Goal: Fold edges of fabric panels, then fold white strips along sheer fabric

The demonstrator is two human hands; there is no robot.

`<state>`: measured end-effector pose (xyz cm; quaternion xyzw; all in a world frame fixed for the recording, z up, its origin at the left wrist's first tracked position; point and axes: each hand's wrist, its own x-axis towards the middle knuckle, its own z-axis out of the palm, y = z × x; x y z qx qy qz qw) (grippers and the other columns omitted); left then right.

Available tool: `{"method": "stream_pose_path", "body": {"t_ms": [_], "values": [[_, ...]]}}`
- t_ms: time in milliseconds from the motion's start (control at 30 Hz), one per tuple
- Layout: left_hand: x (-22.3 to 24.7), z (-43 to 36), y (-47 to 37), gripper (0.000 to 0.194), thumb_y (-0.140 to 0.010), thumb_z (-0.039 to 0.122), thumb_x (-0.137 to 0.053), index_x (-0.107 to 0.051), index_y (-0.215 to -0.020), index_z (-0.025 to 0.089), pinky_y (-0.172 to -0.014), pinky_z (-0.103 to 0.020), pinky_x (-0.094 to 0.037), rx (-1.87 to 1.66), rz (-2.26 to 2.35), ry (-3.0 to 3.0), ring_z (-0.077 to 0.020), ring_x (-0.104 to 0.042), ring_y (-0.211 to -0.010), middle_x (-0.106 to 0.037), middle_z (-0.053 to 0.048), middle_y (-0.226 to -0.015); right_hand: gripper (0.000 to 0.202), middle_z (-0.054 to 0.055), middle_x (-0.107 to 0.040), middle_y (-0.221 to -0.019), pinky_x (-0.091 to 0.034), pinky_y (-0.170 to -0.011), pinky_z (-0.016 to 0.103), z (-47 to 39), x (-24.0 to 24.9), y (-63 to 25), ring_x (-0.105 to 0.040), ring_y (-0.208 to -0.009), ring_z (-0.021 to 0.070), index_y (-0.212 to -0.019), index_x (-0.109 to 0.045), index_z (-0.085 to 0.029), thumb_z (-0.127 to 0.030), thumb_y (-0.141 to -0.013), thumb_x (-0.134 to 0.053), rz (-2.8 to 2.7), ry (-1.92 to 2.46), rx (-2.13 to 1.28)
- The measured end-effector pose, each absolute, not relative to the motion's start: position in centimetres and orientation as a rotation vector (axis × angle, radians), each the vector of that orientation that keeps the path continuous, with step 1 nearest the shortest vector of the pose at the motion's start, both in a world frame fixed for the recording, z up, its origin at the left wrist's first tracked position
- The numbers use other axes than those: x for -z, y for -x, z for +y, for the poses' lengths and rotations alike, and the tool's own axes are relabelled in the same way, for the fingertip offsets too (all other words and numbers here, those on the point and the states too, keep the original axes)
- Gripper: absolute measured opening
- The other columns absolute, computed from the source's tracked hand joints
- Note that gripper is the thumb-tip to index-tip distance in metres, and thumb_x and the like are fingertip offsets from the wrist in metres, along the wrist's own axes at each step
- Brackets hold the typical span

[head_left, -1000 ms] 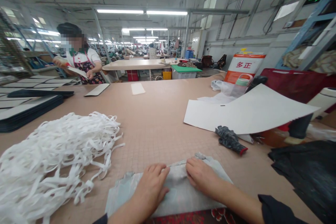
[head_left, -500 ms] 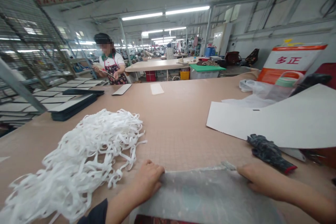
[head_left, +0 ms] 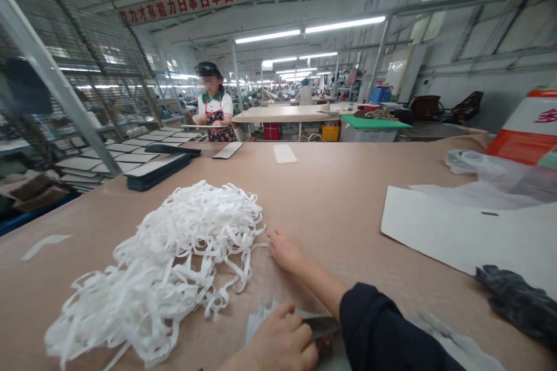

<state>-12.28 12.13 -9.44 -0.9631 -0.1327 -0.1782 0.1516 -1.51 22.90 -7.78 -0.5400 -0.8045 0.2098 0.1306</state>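
A big loose heap of white fabric strips (head_left: 187,237) lies on the brown table, left of my hands. My right hand (head_left: 287,250) reaches across from the right with its fingers stretched out, and the fingertips are at the loose end of one strip by the heap's right edge. Nearer to me, my left hand (head_left: 282,339) has its fingers curled over the crumpled clear plastic bag (head_left: 256,320). A dark red patterned thing shows beneath the plastic, partly hidden by my right sleeve.
A stack of dark-edged boards (head_left: 159,173) stands at the back left, near a person (head_left: 215,107) holding a board. To the right lie a large white card (head_left: 435,226), a dark glove (head_left: 517,301) and a thin plastic bag (head_left: 491,171). A pale rectangular piece (head_left: 285,154) rests near the far edge.
The spread plastic is now bunched under my left hand. My right hand has let it go and crossed leftward to the strips. The view has turned left.
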Motion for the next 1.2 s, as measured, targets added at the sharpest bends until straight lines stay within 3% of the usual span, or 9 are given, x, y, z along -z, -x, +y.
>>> {"method": "stream_pose_path", "body": {"t_ms": [100,167,300,433,567,667,833,1067,1200], "values": [[9.6,12.2,12.3,0.018,-0.080,0.019,-0.052,-0.046,-0.063,0.019,-0.056,-0.028,-0.032,0.650,-0.284,2.661,-0.0108,-0.039,-0.049,-0.044,0.004,-0.053,0.022,0.017,-0.053,-0.109,-0.034,-0.084,0.034,24.6,9.2,2.6,-0.046,-0.104,0.0255,-0.098,-0.057,-0.011,-0.016,-0.081,-0.044,-2.238,1.671,-0.577],[9.4,12.3,12.6,0.017,-0.078,0.019,-0.055,-0.047,-0.063,0.019,-0.054,-0.028,-0.031,0.679,-0.285,2.669,-0.0110,-0.041,-0.050,-0.045,0.004,-0.054,0.016,0.014,-0.056,-0.102,-0.036,-0.080,0.031,24.9,10.0,2.3,-0.048,-0.098,0.0228,-0.087,-0.059,-0.013,-0.015,-0.078,-0.045,-2.203,1.694,-0.618],[8.4,13.0,13.9,0.017,-0.079,0.032,-0.056,-0.055,-0.091,0.021,-0.077,-0.033,-0.040,0.730,-0.654,2.913,-0.0182,-0.053,-0.085,-0.059,-0.003,-0.090,0.009,0.004,-0.059,-0.075,-0.035,-0.063,0.025,23.6,10.4,-0.4,-0.051,-0.071,0.0153,-0.072,-0.057,-0.015,-0.013,-0.071,-0.048,-2.133,1.689,-0.792],[8.4,15.9,14.8,0.048,-0.076,0.016,-0.051,-0.042,-0.123,0.019,-0.098,-0.042,-0.030,0.883,-1.421,2.961,-0.0243,-0.038,-0.117,-0.044,-0.011,-0.128,0.006,-0.003,-0.050,-0.058,-0.031,-0.055,0.023,20.5,8.6,-4.2,-0.044,-0.060,0.0118,-0.058,-0.051,-0.016,-0.011,-0.060,-0.048,-2.043,1.605,-1.006],[9.3,19.0,14.7,0.027,-0.077,0.024,-0.048,-0.059,-0.101,0.018,-0.084,-0.035,-0.041,0.745,-1.796,3.145,-0.0199,-0.056,-0.088,-0.065,-0.005,-0.090,0.004,-0.002,-0.054,-0.064,-0.037,-0.058,0.023,16.6,6.1,-8.4,-0.049,-0.064,0.0123,-0.058,-0.048,-0.017,-0.015,-0.059,-0.045,-1.827,1.463,-1.238],[9.3,19.9,14.6,0.029,-0.080,0.032,-0.042,-0.062,-0.068,0.016,-0.055,-0.021,-0.041,0.620,-1.807,3.280,-0.0123,-0.053,-0.056,-0.058,0.001,-0.056,0.006,0.002,-0.061,-0.083,-0.042,-0.076,0.029,14.6,5.1,-12.3,-0.055,-0.083,0.0161,-0.059,-0.052,-0.018,-0.020,-0.061,-0.047,-1.204,1.169,-1.466],[7.8,20.6,13.8,0.028,-0.079,0.035,-0.043,-0.062,-0.070,0.016,-0.057,-0.019,-0.038,0.563,-1.781,3.322,-0.0115,-0.053,-0.061,-0.060,0.003,-0.062,0.005,0.005,-0.066,-0.093,-0.031,-0.099,0.035,12.8,3.9,-16.5,-0.052,-0.106,0.0214,-0.055,-0.057,-0.019,-0.021,-0.060,-0.057,-0.600,0.665,-1.577],[5.8,24.3,16.1,0.021,-0.074,0.028,-0.048,-0.062,-0.085,0.017,-0.084,-0.031,-0.036,0.658,-1.834,2.975,-0.0216,-0.053,-0.091,-0.063,-0.007,-0.092,0.004,-0.003,-0.058,-0.063,-0.041,-0.092,0.035,11.6,0.5,-19.4,-0.057,-0.072,0.0130,-0.056,-0.059,-0.019,-0.021,-0.060,-0.059,-0.549,0.521,-1.331],[5.4,24.7,18.0,0.022,-0.075,0.028,-0.044,-0.062,-0.077,0.017,-0.081,-0.038,-0.037,0.705,-1.952,2.817,-0.0251,-0.055,-0.084,-0.064,-0.009,-0.083,0.005,-0.004,-0.061,-0.065,-0.048,-0.081,0.027,11.5,0.2,-22.4,-0.056,-0.067,0.0097,-0.060,-0.062,-0.019,-0.021,-0.060,-0.067,-0.453,0.668,-1.040]]}}
